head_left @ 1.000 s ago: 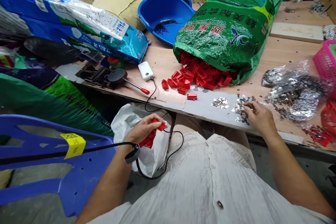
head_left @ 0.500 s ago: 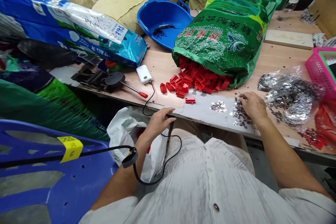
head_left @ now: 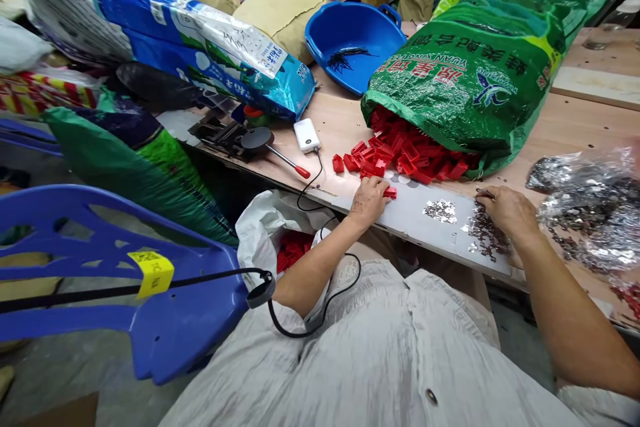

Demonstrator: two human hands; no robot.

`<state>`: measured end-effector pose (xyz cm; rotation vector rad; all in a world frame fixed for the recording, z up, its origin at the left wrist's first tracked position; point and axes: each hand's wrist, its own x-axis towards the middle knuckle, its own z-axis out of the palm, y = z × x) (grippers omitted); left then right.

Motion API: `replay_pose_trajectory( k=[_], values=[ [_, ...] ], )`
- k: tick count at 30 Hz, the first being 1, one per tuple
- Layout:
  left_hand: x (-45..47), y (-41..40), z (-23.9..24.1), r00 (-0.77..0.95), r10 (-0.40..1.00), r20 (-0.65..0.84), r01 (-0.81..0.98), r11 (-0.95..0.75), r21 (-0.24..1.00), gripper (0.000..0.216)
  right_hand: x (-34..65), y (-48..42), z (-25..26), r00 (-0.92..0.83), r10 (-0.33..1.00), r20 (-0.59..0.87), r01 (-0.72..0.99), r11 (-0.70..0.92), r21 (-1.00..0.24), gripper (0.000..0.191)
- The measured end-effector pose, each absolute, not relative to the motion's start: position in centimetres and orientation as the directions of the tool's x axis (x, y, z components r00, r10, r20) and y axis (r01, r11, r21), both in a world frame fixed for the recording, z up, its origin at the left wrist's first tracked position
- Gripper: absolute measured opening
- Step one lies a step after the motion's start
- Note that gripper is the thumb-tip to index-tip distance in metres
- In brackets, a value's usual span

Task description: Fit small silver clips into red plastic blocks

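My left hand (head_left: 369,203) is at the near edge of the table, its fingers closed around one end of a small red plastic housing (head_left: 391,193) that lies on the grey board (head_left: 415,223). My right hand (head_left: 509,212) pinches a small, thin metal piece (head_left: 484,194) between thumb and forefinger. Under and beside that hand spreads a pile of dark metal pieces (head_left: 483,233). Between the hands sits a smaller heap of shiny silver pieces (head_left: 441,211). Behind my left hand, many more red housings (head_left: 400,147) spill from a green sack (head_left: 460,73).
A hand press (head_left: 257,139) with a red-tipped lever and a white power bank (head_left: 307,135) with a cable stand to the left. Behind is a blue basin (head_left: 320,33). Clear bags of metal parts (head_left: 590,213) lie right. A blue chair (head_left: 185,320) stands left.
My left hand has moved from the table's edge forward and right onto the single red housing. My right hand stays over the dark pieces, still pinching. The view has swung left.
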<state>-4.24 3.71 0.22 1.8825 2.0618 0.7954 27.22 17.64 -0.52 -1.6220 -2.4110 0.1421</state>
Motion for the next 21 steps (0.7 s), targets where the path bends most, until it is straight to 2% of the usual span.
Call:
replay_pose_trajectory(
  k=[3,5,7,9,11,13,15,17,21],
  values=[
    [-4.2,3.5,0.3,-0.184,0.964,0.191,0.784,0.027,0.621,0.026,27.1,17.2,0.4,-0.331,0.939,0.098,0.906,0.345,-0.246,0.029],
    [-4.1,3.2,0.5,-0.268,0.947,0.176,0.666,0.050,0.744,0.024,26.9,16.5,1.3,-0.288,0.955,0.074,0.904,0.296,-0.307,0.033],
    [-3.6,2.8,0.7,-0.354,0.931,0.092,0.404,0.063,0.912,0.023,26.5,15.4,2.2,-0.248,0.966,0.070,0.865,0.254,-0.433,0.032],
    [-2.8,2.3,1.1,-0.326,0.942,-0.084,-0.010,0.085,0.996,0.027,25.8,13.9,3.0,-0.278,0.958,0.076,0.753,0.266,-0.602,0.027],
    [-1.9,1.5,1.7,-0.148,0.958,-0.247,-0.395,0.172,0.903,0.038,24.8,12.3,3.7,-0.351,0.931,0.103,0.606,0.310,-0.733,0.024],
    [-0.9,0.6,2.5,0.047,0.949,-0.310,-0.601,0.275,0.750,0.049,23.7,10.5,4.3,-0.400,0.906,0.140,0.509,0.346,-0.788,0.024],
    [0.0,-0.3,3.1,0.159,0.933,-0.322,-0.687,0.338,0.643,0.051,22.7,8.8,4.8,-0.419,0.892,0.169,0.475,0.374,-0.796,0.023],
    [0.8,-1.0,3.4,0.210,0.918,-0.338,-0.724,0.378,0.577,0.043,21.8,7.5,5.3,-0.445,0.873,0.198,0.444,0.408,-0.798,0.022],
    [1.8,-1.8,3.4,0.257,0.885,-0.387,-0.734,0.439,0.517,0.027,21.0,6.0,5.6,-0.485,0.822,0.299,0.390,0.509,-0.767,0.018]
  ],
)
